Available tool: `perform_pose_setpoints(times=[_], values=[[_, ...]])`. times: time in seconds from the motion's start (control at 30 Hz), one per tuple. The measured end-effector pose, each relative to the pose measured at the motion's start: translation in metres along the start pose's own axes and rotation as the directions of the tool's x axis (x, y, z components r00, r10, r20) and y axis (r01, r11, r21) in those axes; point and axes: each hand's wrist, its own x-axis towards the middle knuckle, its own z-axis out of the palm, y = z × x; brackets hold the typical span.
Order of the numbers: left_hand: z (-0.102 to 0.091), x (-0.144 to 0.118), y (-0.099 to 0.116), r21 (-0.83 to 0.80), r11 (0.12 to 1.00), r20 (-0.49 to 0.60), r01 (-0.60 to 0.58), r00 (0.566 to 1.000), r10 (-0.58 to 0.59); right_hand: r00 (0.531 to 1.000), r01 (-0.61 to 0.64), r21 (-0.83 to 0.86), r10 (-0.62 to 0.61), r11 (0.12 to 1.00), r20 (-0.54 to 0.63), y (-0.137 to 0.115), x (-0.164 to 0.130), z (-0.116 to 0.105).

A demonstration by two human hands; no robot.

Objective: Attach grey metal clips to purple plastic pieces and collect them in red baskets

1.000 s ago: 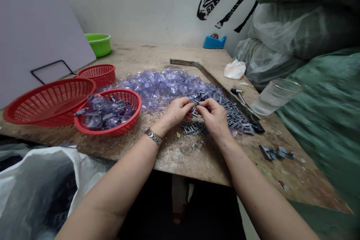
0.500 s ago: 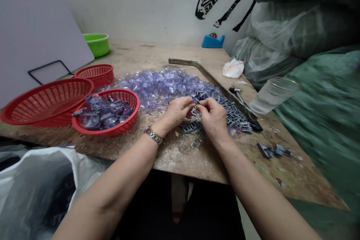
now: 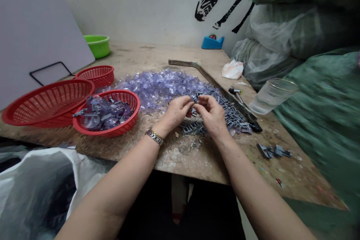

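Note:
My left hand (image 3: 178, 111), with a metal-banded watch (image 3: 154, 136) on its wrist, is closed in a pinch over the worktable. Facing it, my right hand (image 3: 213, 115) has thumb and fingers bent in, its tips almost meeting the left ones. Between the fingertips is a small dark grey plastic piece (image 3: 194, 99), mostly hidden by the fingers. Under and behind my hands lies a heap of grey plastic clips (image 3: 234, 114). Beyond it spreads a pile of clear, purplish suction cups (image 3: 157, 86). A red basket (image 3: 131, 124) to the left holds suction cups with grey clips.
Two more red baskets (image 3: 47, 101) (image 3: 97, 75) stand at the left. A bent metal bar (image 3: 215, 79) borders the pile. At the right are a glass of water (image 3: 268, 97), dark grey blocks (image 3: 274, 150) and green sacks (image 3: 323, 101). A white sack (image 3: 75, 168) hangs below the front edge.
The fingers of my right hand have opened slightly and its index finger has lifted. Both hands stay in nearly the same place. The view has tilted up a little.

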Motion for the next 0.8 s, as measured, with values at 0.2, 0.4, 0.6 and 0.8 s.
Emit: perform_pose_setpoints(times=[0.2,0.4,0.6,0.8], values=[[-0.0004,-0.0007,0.0043,-0.016,1.0,0.011,0.015,1.0,-0.015,0.998,0.02,-0.091,-0.016,0.996,0.054,-0.0045,-0.0021,-0.0009],[0.0012,-0.001,0.0052,-0.026,0.999,0.038,0.029,0.999,-0.028,0.997,-0.056,0.004,0.056,0.998,0.05,-0.0055,0.0012,-0.0025],[0.0021,-0.0003,0.0008,-0.044,0.999,0.049,0.02,0.999,-0.018,0.993,-0.097,0.078,0.092,0.992,0.068,-0.0055,0.0043,-0.0056],[0.003,-0.0006,0.0014,-0.123,0.99,0.056,0.063,0.997,-0.057,0.994,-0.092,0.085,0.086,0.992,0.073,-0.0068,0.0035,-0.0064]])
